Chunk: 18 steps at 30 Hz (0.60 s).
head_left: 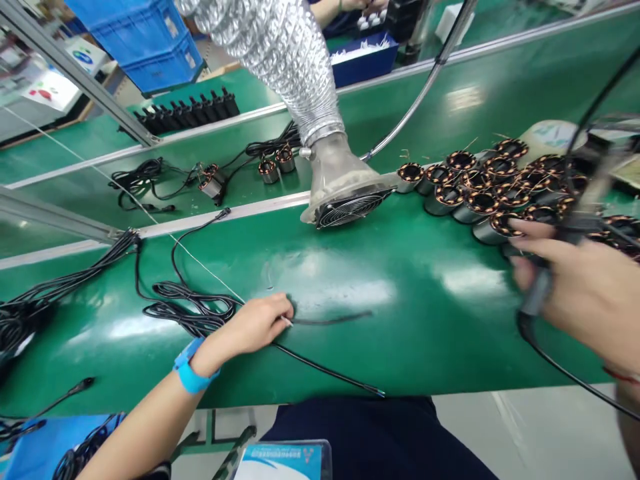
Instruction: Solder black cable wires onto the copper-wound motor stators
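Note:
My left hand (263, 321) rests low over the green bench, its fingers pinched on a thin, pale solder wire (210, 270) whose tip pokes out past the fingertips. A dark, slightly blurred length of cable (333, 321) extends rightward from beside these fingers. Below the hand runs a black power cord (325, 368) with its stripped end toward me. At the right, my right hand (575, 287) is closed around a soldering iron (537, 293), smeared by motion, beside the wound stator cores (483, 200). The iron's tip cannot be made out clearly.
A fume extraction hood (345, 180) on a silver duct (295, 67) hangs over the bench's middle. Coiled black cords (195, 307) and a cord bundle (75, 273) lie at left. Two stators (277, 163) stand behind the rail. Blue crates (150, 40) are stacked beyond; a person's hand shows across.

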### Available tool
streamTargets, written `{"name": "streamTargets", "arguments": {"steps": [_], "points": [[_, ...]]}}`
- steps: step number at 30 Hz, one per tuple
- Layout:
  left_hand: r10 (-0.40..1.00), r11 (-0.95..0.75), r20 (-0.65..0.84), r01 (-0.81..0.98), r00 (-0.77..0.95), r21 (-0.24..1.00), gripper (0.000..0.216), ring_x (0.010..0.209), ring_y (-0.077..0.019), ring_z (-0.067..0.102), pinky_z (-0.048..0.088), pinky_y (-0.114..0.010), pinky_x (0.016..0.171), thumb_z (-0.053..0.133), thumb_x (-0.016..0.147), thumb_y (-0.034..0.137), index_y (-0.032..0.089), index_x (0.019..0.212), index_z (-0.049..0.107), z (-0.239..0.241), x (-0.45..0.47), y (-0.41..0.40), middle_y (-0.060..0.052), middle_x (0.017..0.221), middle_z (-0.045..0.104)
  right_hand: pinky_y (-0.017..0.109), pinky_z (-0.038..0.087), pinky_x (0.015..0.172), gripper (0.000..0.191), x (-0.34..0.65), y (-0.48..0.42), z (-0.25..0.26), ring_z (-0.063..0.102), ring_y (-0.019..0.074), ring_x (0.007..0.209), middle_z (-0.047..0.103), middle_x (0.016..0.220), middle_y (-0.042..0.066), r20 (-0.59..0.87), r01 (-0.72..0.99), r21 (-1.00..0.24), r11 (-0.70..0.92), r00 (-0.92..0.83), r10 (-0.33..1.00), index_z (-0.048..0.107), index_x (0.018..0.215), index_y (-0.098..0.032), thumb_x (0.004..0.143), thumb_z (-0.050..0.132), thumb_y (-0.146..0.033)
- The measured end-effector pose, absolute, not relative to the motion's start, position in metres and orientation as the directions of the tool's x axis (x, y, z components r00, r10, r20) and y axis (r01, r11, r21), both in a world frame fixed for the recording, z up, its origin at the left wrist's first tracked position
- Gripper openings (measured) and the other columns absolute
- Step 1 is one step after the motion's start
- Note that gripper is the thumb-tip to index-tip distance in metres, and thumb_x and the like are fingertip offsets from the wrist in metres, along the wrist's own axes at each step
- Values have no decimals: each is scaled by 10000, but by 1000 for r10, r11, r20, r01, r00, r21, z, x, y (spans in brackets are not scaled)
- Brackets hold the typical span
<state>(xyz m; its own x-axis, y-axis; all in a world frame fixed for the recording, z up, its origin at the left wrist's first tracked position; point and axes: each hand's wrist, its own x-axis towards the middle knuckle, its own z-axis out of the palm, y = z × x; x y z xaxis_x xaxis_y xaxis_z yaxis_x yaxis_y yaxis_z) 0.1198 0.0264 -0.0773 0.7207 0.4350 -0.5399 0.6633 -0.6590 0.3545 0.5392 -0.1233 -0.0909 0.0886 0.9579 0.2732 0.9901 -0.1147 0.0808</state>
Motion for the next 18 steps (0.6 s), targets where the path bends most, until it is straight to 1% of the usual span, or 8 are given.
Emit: {"name": "streamTargets", "arguments": {"steps": [1,3,5,8,10,12,15,18], "points": [[407,-664,-547,648,732,373,168,926,-194,647,517,-314,841,502,939,234,173,1054,608,-75,116,17,-62,1068,629,372,407,726,289,539,-106,-95,576,231,839,655,1196,189,243,992,119,-31,1,970,651,1021,-175,965,402,-309],[372,-698,-559,620,741,357,333,930,-221,660,536,-348,818,568,921,320,179,1223,561,-74,109,-2,-97,1195,594,374,378,768,330,537,-73,-102,557,249,890,674,1071,201,227,991,136,-16,-16,974,666,1036,-143,978,365,-267],[358,-750,-566,590,742,299,440,907,-240,672,546,-371,775,591,910,344,185,1312,508,-75,107,-17,-125,1275,558,379,344,795,373,533,-48,-106,532,272,989,665,981,207,225,989,145,-24,-9,974,670,1080,-120,989,327,-236],[330,-799,-571,545,752,255,267,882,-219,676,542,-342,741,463,972,276,189,1204,563,-81,110,-25,-98,1197,598,387,301,804,409,529,-23,-110,500,278,1002,644,912,205,248,988,144,-60,22,968,673,1080,-100,997,292,-226],[324,-808,-574,535,752,245,240,881,-204,673,531,-314,734,387,998,253,186,1100,593,-85,116,-23,-76,1106,628,387,285,782,404,529,-14,-112,486,271,914,626,847,193,278,987,131,-87,48,959,670,1062,-87,992,305,-246],[340,-808,-561,539,755,236,240,899,-197,667,522,-296,747,382,1002,257,178,1062,600,-87,127,-19,-73,1074,641,384,283,754,384,528,-11,-115,471,266,839,608,785,174,311,990,108,-86,48,949,668,1045,-83,978,341,-272],[353,-799,-521,540,777,265,221,904,-195,656,510,-291,757,415,993,264,169,1053,605,-89,147,-15,-81,1075,648,371,321,734,296,517,-20,-119,495,253,801,607,747,128,339,998,49,39,-54,939,672,993,-141,954,416,-284],[330,-756,-486,535,809,378,217,922,-216,646,510,-320,770,450,979,278,166,1065,614,-89,166,-14,-98,1102,643,349,379,726,195,495,-41,-122,559,222,820,662,819,79,357,969,-31,246,-219,908,661,954,-244,947,466,-240]]}}
